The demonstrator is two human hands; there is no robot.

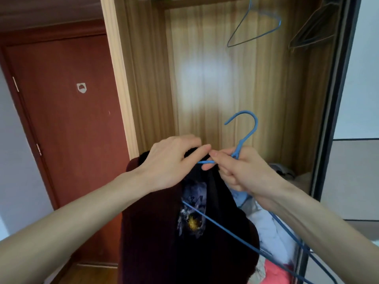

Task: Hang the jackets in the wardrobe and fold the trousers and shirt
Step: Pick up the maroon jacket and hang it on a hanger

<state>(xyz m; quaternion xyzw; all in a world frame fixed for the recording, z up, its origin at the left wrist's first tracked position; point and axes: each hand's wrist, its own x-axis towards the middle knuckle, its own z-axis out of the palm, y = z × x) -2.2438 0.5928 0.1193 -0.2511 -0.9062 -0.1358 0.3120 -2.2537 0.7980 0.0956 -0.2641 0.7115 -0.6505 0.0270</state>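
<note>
An open wardrobe (215, 78) with pale wood-grain walls fills the middle of the view — its dark-framed sliding door (336, 99) stands at its right edge. To the wardrobe's left is a reddish-brown room door (71, 119) with a small shield-shaped sticker (81, 87). High inside the wardrobe an empty blue wire hanger (254, 31) hangs tilted, with darker hangers (311, 29) beside it. In front of the wardrobe's opening, the left hand (170, 160) pinches the collar of a dark maroon jacket (155, 232) — the right hand (244, 171) grips the neck of a blue hanger (244, 136), hook upward. The jacket droops below both hands. At the wardrobe's foot lie pale and pink clothes (270, 242).
</note>
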